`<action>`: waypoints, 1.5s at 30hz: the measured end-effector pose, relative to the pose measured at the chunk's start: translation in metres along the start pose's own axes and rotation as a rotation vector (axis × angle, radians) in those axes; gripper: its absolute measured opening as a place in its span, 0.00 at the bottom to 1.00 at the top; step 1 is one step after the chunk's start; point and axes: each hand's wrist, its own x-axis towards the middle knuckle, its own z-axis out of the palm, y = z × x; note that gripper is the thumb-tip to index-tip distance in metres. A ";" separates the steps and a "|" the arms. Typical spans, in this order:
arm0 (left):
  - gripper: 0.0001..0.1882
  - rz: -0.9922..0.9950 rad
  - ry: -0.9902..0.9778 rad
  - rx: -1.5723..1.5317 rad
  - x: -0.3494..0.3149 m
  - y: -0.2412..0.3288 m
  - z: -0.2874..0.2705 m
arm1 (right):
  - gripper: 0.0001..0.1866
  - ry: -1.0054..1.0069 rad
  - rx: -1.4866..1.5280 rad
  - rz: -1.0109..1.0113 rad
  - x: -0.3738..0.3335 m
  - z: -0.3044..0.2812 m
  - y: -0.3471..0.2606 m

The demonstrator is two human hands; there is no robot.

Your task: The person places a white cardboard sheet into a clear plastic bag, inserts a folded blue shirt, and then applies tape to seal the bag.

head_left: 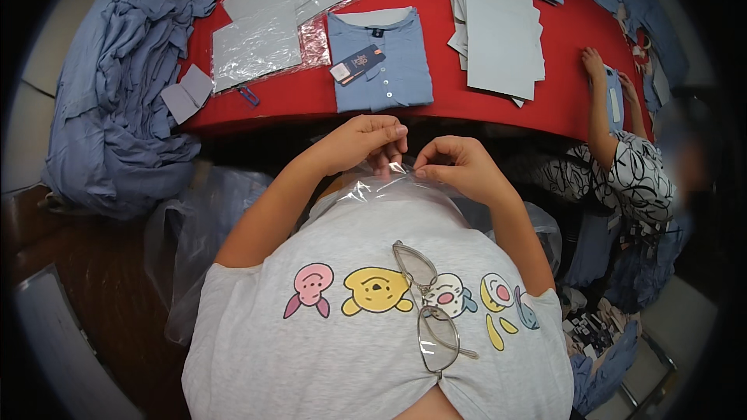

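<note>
A clear plastic bag (369, 189) lies in my lap, its shiny film catching the light. My left hand (362, 144) curls over the bag's upper edge, the film between its fingers. Thumb and forefinger of my right hand (461, 165) pinch the same edge a little to the right. Just beyond my hands, a folded blue shirt (405, 70) rests near the red table's front edge, collar away from me. A dark hang tag (358, 64) lies across its front, beside a row of small buttons.
The red-covered table (311, 97) holds grey-white boards (498, 39) at right and bagged boards (257, 47) at left. Piled blue garments (117, 93) hang off its left end. At the right, a co-worker's hand (594, 62) touches another blue garment. Glasses (440, 334) hang from my shirt.
</note>
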 end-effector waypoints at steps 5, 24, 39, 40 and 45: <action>0.14 0.036 -0.095 -0.076 0.001 -0.043 -0.009 | 0.10 -0.017 0.128 -0.227 0.011 0.016 0.029; 0.21 0.039 0.082 -0.246 -0.004 -0.046 -0.040 | 0.13 -0.293 0.075 0.092 0.071 0.023 0.006; 0.27 -0.111 -0.377 0.436 0.029 -0.068 -0.032 | 0.06 0.172 -0.338 -0.445 0.013 0.041 -0.014; 0.27 -0.109 -0.367 0.484 0.029 -0.072 -0.031 | 0.06 0.219 -0.198 -0.467 0.006 0.036 -0.019; 0.25 0.027 -0.354 0.693 0.025 -0.066 -0.025 | 0.06 0.173 -0.166 -0.412 -0.011 0.009 -0.037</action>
